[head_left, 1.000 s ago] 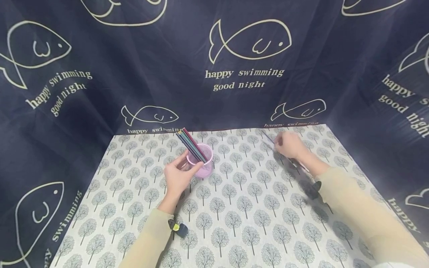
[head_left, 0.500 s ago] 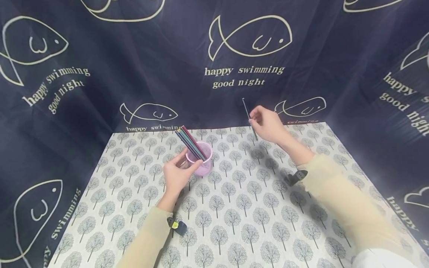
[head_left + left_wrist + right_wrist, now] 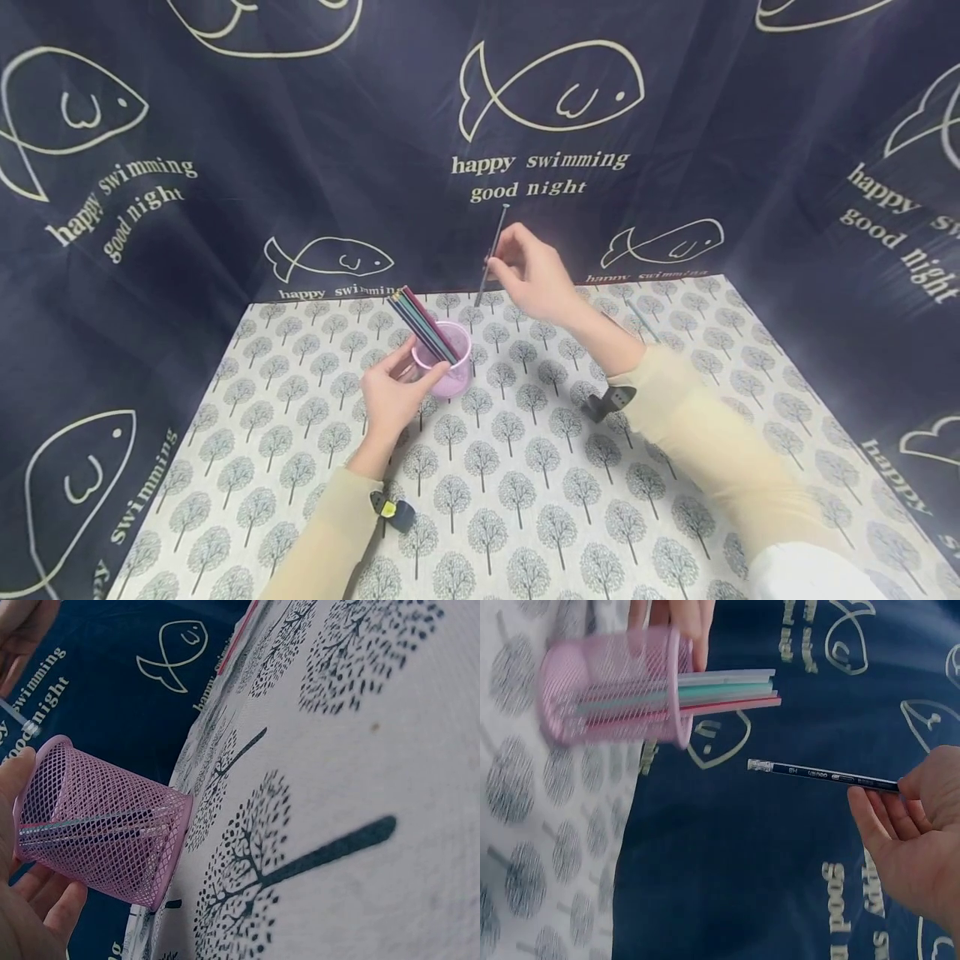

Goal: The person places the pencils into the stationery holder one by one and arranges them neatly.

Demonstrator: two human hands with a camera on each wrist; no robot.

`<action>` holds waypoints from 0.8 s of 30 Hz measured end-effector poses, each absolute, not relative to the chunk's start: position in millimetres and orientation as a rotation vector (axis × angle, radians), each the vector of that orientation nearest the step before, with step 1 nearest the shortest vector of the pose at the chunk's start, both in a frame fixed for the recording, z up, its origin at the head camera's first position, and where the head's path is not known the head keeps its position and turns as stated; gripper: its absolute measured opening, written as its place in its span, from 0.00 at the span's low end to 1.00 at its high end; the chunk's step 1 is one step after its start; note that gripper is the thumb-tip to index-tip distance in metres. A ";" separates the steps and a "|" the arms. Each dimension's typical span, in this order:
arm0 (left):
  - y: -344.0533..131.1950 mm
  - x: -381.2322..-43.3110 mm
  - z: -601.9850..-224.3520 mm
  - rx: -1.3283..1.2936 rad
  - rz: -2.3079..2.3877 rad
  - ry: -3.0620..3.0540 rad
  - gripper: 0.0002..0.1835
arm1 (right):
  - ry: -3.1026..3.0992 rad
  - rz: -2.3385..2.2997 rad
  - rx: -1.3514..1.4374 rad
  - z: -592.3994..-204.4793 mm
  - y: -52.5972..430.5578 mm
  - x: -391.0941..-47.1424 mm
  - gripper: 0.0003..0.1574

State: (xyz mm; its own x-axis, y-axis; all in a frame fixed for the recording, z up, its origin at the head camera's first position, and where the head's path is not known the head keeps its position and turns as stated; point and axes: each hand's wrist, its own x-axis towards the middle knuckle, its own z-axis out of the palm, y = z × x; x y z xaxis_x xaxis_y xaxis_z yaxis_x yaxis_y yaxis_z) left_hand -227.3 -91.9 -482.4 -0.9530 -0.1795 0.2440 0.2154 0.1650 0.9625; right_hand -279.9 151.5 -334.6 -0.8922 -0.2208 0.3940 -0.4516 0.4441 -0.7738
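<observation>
My left hand grips a pink mesh pencil cup by its side, thumb near the rim. Several pencils lean to the left inside the cup; their lower ends show through the mesh in the left wrist view. Up and to the right of the cup, my right hand pinches a dark pencil between thumb and fingers. That pencil is close to upright, above the table and apart from the cup. In the right wrist view its silver-banded end points away from the hand, and "HB" is printed on the barrel.
Another thin pencil lies on the tree-print tablecloth at the back right, partly behind the right forearm. A dark blue fish-print curtain stands behind the table and along its sides.
The right hand has lifted the pencil off the back right of the table and carried it left toward the cup, turning it more upright. The left hand and cup have stayed in place.
</observation>
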 end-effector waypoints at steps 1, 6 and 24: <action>-91.9 -227.6 -482.4 -0.039 -1.851 -2.141 0.39 | -2.455 1.426 0.605 -334.3 146.6 -279.4 0.07; -92.1 -228.5 -482.6 -0.035 -1.854 -2.147 0.39 | -2.454 1.383 0.724 -337.3 128.2 -277.8 0.07; -95.1 -228.7 -480.2 -0.053 -1.834 -2.168 0.39 | -2.590 1.235 0.921 -372.6 104.1 -283.9 0.06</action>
State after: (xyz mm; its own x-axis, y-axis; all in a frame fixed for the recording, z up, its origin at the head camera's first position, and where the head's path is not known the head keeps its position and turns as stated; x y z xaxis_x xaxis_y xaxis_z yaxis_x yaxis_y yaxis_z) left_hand -228.7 -95.1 -480.2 -0.9541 -0.1642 0.2506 0.2199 0.1843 0.9580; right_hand -283.9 104.1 -372.6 -0.8058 -0.4709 0.3591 -0.5754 0.4792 -0.6628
